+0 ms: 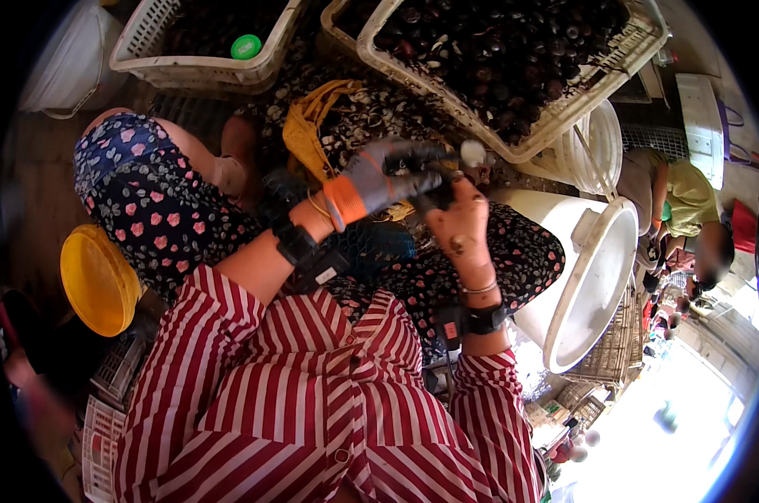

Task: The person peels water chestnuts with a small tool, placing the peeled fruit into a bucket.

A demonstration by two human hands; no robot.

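Gripped at the centre of the frame, a small dark shellfish is held between two hands just below the big crate, though its exact shape is hidden by the fingers around it. The left hand, covered by a grey glove with an orange cuff, is closed around it from the left, and a pale rounded tip is seen poking out just past the glove toward the upper right. The bare right hand is curled tight against the same dark piece from below; what else it may hold cannot be told. Black bands are worn on both wrists. Beneath the hands, a lap in dark floral cloth is spread across the middle left, with a red-and-white striped shirt filling the lower frame. A yellow cloth lies just above left of the glove. A white crate heaped with dark shells crowds the upper right, a second crate the upper left. A white bucket stands close at right, a yellow lid at left.
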